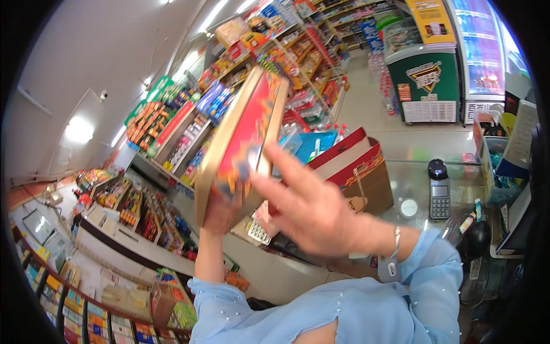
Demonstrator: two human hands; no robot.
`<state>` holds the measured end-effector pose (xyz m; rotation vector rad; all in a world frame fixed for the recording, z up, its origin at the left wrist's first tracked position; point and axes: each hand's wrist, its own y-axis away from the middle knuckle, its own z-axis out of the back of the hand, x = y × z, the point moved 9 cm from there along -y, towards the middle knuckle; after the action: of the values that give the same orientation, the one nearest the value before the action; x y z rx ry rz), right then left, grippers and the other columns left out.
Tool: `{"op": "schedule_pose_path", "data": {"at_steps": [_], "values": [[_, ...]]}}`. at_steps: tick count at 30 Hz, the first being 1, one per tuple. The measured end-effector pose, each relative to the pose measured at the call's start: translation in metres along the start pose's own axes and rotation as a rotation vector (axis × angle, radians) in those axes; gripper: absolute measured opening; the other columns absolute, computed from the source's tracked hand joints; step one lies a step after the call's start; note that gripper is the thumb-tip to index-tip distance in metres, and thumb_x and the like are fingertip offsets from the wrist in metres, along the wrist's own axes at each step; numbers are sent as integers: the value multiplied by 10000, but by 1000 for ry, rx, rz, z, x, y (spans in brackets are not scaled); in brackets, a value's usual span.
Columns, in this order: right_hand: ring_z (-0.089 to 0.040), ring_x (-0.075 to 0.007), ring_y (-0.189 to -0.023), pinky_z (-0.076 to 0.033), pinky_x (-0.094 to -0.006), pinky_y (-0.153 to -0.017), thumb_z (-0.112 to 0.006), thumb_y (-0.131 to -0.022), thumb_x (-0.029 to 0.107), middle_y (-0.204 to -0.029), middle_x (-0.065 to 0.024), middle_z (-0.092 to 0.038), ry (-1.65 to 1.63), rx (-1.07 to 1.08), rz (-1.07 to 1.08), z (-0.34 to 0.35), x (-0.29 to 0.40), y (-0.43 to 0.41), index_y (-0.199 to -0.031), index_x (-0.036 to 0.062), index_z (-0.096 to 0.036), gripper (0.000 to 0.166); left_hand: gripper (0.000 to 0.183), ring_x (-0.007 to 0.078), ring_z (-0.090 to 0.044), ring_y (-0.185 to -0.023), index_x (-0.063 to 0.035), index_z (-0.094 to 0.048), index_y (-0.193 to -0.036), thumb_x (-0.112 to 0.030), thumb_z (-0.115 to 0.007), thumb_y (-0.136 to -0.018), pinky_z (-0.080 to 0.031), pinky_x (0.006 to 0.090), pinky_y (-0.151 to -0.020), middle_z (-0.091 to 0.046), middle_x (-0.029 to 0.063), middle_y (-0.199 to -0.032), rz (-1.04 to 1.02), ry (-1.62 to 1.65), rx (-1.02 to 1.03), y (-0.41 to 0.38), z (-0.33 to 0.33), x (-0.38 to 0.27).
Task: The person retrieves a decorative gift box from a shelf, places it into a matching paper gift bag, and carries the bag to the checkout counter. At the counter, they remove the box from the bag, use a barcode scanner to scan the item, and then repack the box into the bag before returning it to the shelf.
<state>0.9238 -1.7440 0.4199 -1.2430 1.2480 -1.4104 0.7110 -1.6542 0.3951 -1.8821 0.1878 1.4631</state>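
Note:
A gift box (247,133) with gold-coloured edges and a red patterned side is held up tilted before me. My left hand (218,220) grips its lower end from beneath, mostly hidden by the box. My right hand (316,206), blurred, has its fingers apart in front of the box's patterned side; whether the fingertips touch it I cannot tell. A piece of pink paper (265,217) shows by the right hand's lower fingers, over a white calculator (259,233). Behind the right hand stands a red and brown paper gift bag (371,182) with a rope handle, its top open.
On the glass counter (410,172) to the right are a payment terminal (439,195), a round white disc (408,208) and a plastic bin (498,170). A green chest freezer (425,86) stands beyond. Stocked shelves (184,142) line the left, with a cabinet of small packs (96,320) below.

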Motion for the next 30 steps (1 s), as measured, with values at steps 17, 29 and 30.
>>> {"op": "schedule_pose_path", "data": {"at_steps": [17, 29, 30], "values": [[-697, -239, -786, -481, -438, -602, -632, -841, 363, -833, -75, -677, 496, -137, 368, 50, 2, -106, -1170, 152, -564, 397, 771, 204, -486, -710, 95, -349, -1301, -506, -559, -866, -482, 246, -515, -472, 193, -1058, 473, 45, -311, -13, 38, -2], [-688, -259, -795, -530, -392, -627, -692, -802, 322, -851, -78, -680, 489, -129, 392, 69, 18, -99, -1160, 121, -585, 424, 649, 236, -550, -738, 26, -423, -1265, -483, -537, -880, -502, 268, -524, -510, 212, -1014, 463, 359, -369, -12, 12, 19], [-685, -265, -795, -535, -383, -628, -693, -800, 318, -852, -77, -679, 488, -125, 401, 73, 17, -98, -1153, 115, -586, 421, 685, 274, -573, -835, 35, -396, -1309, -456, -578, -869, -553, 305, -610, -497, 224, -1084, 457, 464, -284, -14, 3, 24]]}}
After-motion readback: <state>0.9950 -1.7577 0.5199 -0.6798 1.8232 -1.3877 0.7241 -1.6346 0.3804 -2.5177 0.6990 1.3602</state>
